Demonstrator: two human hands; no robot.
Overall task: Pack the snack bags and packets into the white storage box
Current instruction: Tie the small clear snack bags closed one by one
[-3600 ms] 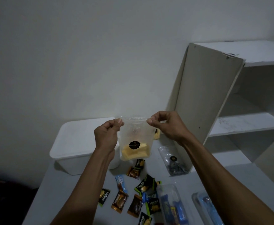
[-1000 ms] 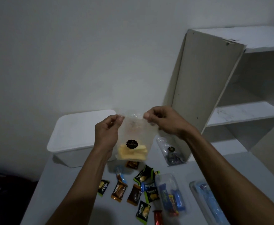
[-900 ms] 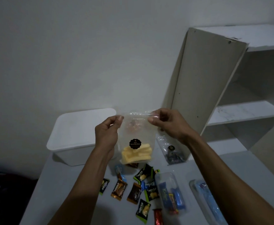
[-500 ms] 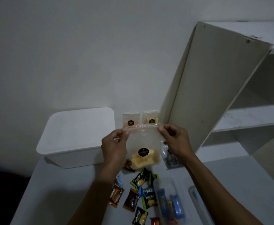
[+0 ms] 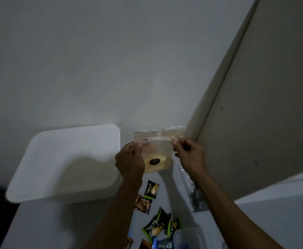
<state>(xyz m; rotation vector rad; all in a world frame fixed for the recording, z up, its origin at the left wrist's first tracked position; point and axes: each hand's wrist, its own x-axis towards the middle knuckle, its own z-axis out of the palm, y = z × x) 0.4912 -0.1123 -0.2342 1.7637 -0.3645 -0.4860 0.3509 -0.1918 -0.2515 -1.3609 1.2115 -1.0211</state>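
Observation:
I hold a clear snack bag (image 5: 157, 159) with yellow pieces and a black round label by its top corners. My left hand (image 5: 130, 159) pinches the left corner and my right hand (image 5: 189, 153) pinches the right one. The bag hangs just right of the white storage box (image 5: 64, 164), which is open and looks empty. Two similar clear bags (image 5: 162, 133) stand against the wall behind it. Several small snack packets (image 5: 151, 189) lie on the table below my arms.
A tilted white shelf panel (image 5: 255, 108) rises close on the right. A clear bag with dark contents (image 5: 196, 194) lies at its foot. A clear container (image 5: 188, 238) with blue wrappers sits at the bottom edge. The wall is right behind the box.
My view has moved closer and down toward the box. Both hands carried the bag forward and lower, near the box's right rim and the two bags at the wall.

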